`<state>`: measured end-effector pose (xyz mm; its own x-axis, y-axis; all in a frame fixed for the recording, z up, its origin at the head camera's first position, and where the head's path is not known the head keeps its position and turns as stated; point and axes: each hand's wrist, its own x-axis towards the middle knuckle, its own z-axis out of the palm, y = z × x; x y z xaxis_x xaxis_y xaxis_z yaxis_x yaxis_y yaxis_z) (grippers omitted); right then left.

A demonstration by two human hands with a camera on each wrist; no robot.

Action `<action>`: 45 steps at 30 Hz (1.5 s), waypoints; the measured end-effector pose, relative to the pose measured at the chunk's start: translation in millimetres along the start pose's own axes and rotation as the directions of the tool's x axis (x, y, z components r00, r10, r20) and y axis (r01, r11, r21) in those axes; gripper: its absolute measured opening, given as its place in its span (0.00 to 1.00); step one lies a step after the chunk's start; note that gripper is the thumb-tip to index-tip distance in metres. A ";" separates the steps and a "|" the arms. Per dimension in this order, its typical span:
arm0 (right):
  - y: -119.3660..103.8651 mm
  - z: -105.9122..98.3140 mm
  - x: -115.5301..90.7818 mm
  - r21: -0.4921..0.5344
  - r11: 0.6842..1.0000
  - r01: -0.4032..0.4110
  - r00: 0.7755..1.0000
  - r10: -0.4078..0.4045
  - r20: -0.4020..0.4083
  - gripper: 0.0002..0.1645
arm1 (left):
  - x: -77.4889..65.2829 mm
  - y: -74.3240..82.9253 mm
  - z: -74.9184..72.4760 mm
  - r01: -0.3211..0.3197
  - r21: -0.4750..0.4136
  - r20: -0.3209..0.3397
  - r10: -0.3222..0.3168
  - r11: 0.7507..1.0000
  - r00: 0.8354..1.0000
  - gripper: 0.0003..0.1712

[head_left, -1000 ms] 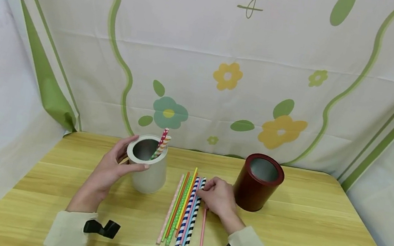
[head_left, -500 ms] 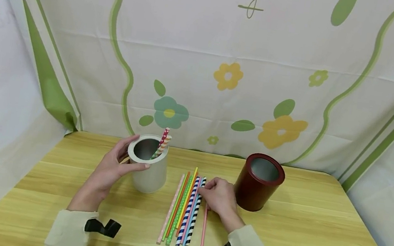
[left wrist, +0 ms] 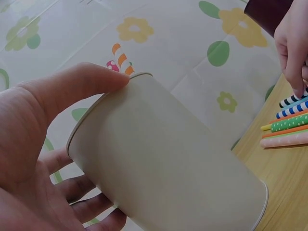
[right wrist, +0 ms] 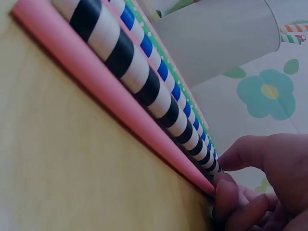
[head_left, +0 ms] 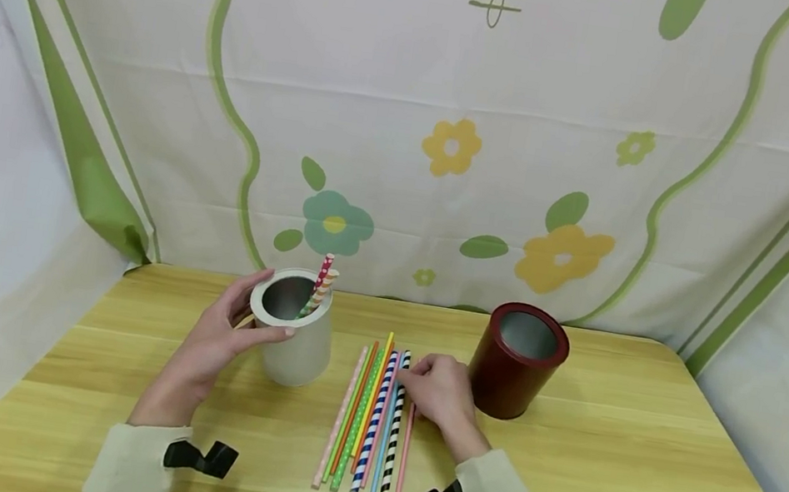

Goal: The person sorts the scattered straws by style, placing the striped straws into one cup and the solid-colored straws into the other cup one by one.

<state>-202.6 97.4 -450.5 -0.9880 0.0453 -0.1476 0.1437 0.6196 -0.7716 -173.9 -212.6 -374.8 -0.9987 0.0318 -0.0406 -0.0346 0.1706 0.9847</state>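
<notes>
My left hand (head_left: 217,347) grips a white can (head_left: 296,350) by its rim, thumb on the near side, as the left wrist view also shows. Inside the can stand a pink dotted straw (head_left: 325,270) and an orange-and-green striped straw (head_left: 319,294), both leaning right. Beside it, a row of paper straws lies on the table. My right hand (head_left: 440,391) pinches the far end of a black-and-white striped straw (head_left: 391,456), seen up close in the right wrist view. Just right of that straw lies a plain pink straw (head_left: 403,466), partly hidden under the hand.
A dark red can (head_left: 512,380) stands right behind my right hand, its mouth facing up. Left of the striped straw lie light blue, blue-striped, yellow, green dotted and pale pink straws (head_left: 337,423). A flower-print cloth (head_left: 392,153) hangs behind the wooden table (head_left: 636,465).
The near end of the black-and-white straw has swung right, toward the plain pink straw. The light blue straw's near end has also shifted right. My left hand stays on the white can.
</notes>
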 end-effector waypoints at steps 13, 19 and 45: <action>-4.9 -15.8 -0.4 0.169 0.984 -0.056 0.995 0.042 0.085 0.17 | 0.9 2.1 2.2 -0.016 0.002 0.006 0.016 1.000 1.000 0.57; -19.4 -24.9 -0.9 0.322 0.943 -0.087 0.983 0.030 0.179 0.15 | 1.0 2.1 2.4 -0.006 0.002 0.007 0.006 1.000 1.000 0.57; -45.5 -48.3 3.6 0.665 0.747 0.000 0.957 -0.193 0.218 0.06 | -0.8 -1.0 0.4 0.007 0.002 -0.001 -0.007 1.000 1.000 0.57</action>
<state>-215.4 107.2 -386.0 -0.9605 -0.2475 -0.1270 0.1454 -0.0577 -0.9877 -173.0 -212.3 -375.8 -0.9984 0.0298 -0.0477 -0.0418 0.1730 0.9840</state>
